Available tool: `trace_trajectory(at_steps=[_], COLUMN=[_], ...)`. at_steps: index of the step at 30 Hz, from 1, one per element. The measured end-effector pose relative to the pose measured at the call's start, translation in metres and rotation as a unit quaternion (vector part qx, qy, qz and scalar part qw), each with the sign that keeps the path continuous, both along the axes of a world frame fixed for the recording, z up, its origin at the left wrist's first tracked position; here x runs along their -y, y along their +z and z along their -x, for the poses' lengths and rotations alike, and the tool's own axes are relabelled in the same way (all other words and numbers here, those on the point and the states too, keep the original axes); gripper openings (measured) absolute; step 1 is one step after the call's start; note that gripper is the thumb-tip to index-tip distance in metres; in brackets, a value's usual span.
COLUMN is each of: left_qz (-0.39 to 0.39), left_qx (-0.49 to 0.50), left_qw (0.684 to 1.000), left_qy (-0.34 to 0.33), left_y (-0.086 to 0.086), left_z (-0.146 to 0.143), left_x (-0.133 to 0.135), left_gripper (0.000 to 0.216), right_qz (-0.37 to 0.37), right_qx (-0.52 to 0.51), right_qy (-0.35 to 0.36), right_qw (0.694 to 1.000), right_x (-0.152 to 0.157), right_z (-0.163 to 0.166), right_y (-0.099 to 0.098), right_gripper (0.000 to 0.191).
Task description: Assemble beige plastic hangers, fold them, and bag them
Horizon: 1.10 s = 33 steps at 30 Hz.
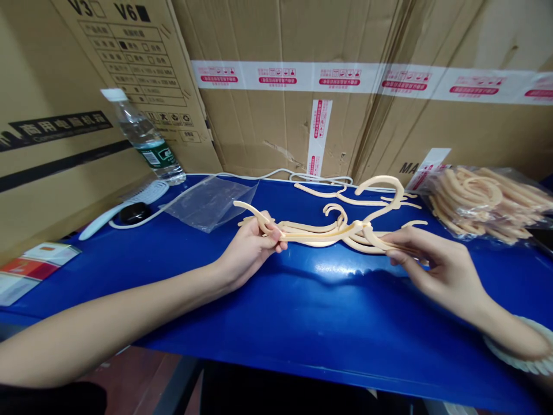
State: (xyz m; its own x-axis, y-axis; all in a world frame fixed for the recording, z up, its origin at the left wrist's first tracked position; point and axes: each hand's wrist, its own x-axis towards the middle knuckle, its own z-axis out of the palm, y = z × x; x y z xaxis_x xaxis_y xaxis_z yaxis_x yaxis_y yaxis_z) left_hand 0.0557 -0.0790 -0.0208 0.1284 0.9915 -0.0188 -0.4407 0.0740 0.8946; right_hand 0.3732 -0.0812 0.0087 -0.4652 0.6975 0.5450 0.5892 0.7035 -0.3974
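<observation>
A small stack of cream plastic hangers (328,230) lies across the middle of the blue table (302,311). My left hand (253,245) pinches the left ends of the stack, fingers closed around them. My right hand (436,262) pinches the right ends in the same way. One hanger's hook (380,190) curves up above the stack. Another loose hanger (328,193) lies flat just behind.
A clear bag full of the same hangers (488,202) sits at the right. An empty clear bag (207,202) lies left of centre. A water bottle (144,138), a white handheld fan (125,210) with its cable and some cards (30,268) are at the left. Cardboard boxes (345,75) wall the back.
</observation>
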Motion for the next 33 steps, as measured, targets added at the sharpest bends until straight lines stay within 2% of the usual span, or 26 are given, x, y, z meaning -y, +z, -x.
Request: trace_trajectory(at_steps=[4,8,10,12,13,14,15,17,19,20,21,25,33], left_qz=[-0.012,0.013,0.024,-0.011,-0.06,-0.138,-0.237,-0.41,-0.499,-0.512,-0.512,-0.476,-0.438], left_qx=[0.018,0.014,-0.037,-0.146,-0.217,-0.286,-0.344,-0.429,-0.485,-0.506,-0.523,-0.58,-0.643], left_qw=[1.0,0.999,0.999,0.989,0.971,0.94,0.896,0.786,0.699,0.675,0.662,0.644,0.618], left_qy=[0.02,0.032,0.02,-0.036,-0.084,-0.124,-0.149,-0.171,-0.168,-0.165,-0.16,-0.146,-0.112], left_y=[0.001,0.003,0.002,0.0,-0.001,-0.003,-0.004,-0.006,-0.007,-0.007,-0.007,-0.008,-0.014], left_z=[-0.001,-0.006,-0.009,-0.012,-0.013,-0.013,-0.013,-0.012,-0.011,-0.01,-0.01,-0.01,-0.007], left_x=[0.001,0.007,0.014,0.023,0.029,0.034,0.039,0.046,0.049,0.049,0.049,0.046,0.044], left_gripper=[0.03,0.035,0.03,0.022,0.017,0.011,0.008,0.016,0.025,0.027,0.029,0.04,0.048], right_qz=[0.046,0.075,0.087,0.11,0.124,0.137,0.148,0.165,0.155,0.14,0.122,0.085,0.028], right_qx=[-0.035,-0.083,-0.095,-0.09,-0.077,-0.06,-0.04,0.005,0.051,0.075,0.098,0.171,0.181], right_qy=[-0.027,-0.069,-0.071,-0.053,-0.039,-0.025,-0.008,0.025,0.04,0.041,0.04,0.043,0.036], right_qw=[0.998,0.991,0.989,0.988,0.989,0.988,0.988,0.986,0.986,0.986,0.987,0.981,0.982], right_x=[0.003,0.001,-0.001,-0.004,-0.005,-0.006,-0.007,-0.008,-0.009,-0.01,-0.01,-0.011,-0.017], right_z=[0.001,-0.002,-0.004,-0.007,-0.008,-0.009,-0.01,-0.011,-0.011,-0.011,-0.01,-0.01,-0.014], right_y=[0.001,0.005,0.008,0.011,0.012,0.012,0.012,0.01,0.006,0.004,0.002,-0.004,-0.008], right_gripper=[0.014,0.019,0.023,0.025,0.024,0.024,0.022,0.018,0.014,0.013,0.013,0.014,0.016])
